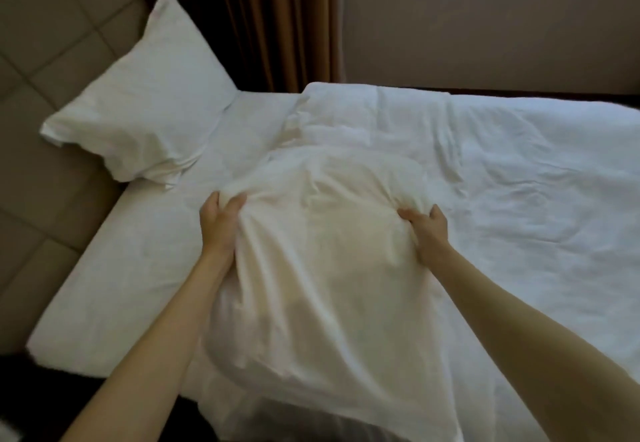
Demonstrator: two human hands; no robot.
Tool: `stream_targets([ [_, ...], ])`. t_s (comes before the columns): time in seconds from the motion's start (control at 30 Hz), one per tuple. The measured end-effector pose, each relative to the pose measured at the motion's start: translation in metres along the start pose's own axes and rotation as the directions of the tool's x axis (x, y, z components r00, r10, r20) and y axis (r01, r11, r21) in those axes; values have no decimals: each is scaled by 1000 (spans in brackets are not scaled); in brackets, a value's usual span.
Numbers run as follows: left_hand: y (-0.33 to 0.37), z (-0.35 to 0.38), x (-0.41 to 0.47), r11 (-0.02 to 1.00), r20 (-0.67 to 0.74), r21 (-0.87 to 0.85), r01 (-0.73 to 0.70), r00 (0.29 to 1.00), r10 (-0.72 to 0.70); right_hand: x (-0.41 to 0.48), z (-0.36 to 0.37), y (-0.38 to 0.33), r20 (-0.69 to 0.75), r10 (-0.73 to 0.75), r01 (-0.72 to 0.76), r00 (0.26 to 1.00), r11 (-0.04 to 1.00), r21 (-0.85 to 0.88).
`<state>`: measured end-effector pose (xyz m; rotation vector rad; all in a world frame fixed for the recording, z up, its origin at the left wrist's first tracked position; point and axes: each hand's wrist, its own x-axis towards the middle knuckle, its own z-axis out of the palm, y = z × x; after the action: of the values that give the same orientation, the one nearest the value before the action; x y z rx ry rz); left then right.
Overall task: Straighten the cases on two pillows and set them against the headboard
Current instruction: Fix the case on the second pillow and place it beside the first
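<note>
At far left the padded headboard [52, 60] has one pillow [145, 102] leaning against it, already in place by the look of it. The left hand [221, 223] bunches loose case fabric on the near pillow [322, 268], which lies on the bed [121, 268] in front of the person; the right hand [427, 233] pinches the opposite side. The pillow looks soft, light and floppy, so gripping the case by its corners should pull it taut
</note>
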<state>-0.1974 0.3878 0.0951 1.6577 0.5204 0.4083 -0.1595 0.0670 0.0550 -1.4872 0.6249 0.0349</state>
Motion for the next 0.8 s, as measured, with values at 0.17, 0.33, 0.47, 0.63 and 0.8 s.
stream_targets([
  [0.17, -108, -44, -14, 833, -53, 469, 294, 950, -306, 2, -12, 60, -65, 135, -145, 989, 971, -192],
  [0.33, -165, -71, -17, 617, -174, 644, 452, 872, -457, 1, -46, 127, -120, 209, -240, 970, 884, -401],
  [0.47, -181, -57, -14, 574, -94, 699, 427, 850, -518, 26, -58, 135, -8, 326, -302, 945, 866, -399],
  [0.63, -197, -12, -10, 649, 25, 555, 521, 770, -638, 55, -56, 123, 97, 298, -251, 950, 907, -339],
  [0.8, -203, 19, -28, 615, -39, 551, 564, 753, -657, 58, -63, 135, 264, 401, -311, 878, 894, -323],
])
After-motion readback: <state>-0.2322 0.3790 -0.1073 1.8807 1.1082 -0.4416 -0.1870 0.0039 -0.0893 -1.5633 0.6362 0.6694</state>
